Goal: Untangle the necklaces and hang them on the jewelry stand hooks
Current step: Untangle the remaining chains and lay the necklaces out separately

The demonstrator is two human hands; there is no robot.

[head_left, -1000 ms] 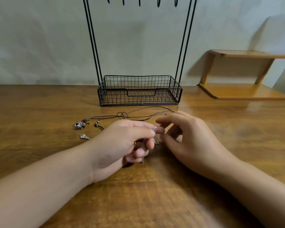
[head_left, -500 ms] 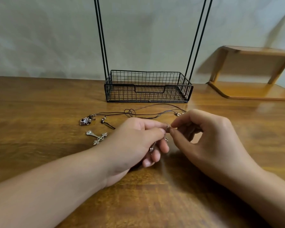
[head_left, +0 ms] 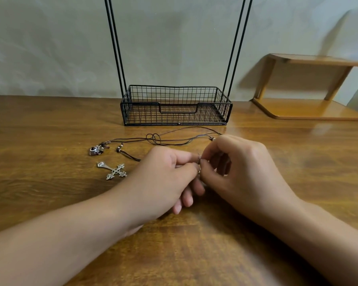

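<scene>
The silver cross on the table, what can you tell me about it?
The cross is a shiny silver-coloured pendant that looks like metal. Its four arms end in fancy flared tips, and a small ring sits at the middle where they meet. One arm is longer and points up-left. It lies flat on the wooden table, tilted, just left of the left hand, which does not touch it. Whether a chain joins it cannot be seen.

Glossy wooden table (head_left: pixel 50 124) — black wire stand (head_left: pixel 175 112), silvery metal cross (head_left: pixel 113 170).
</scene>
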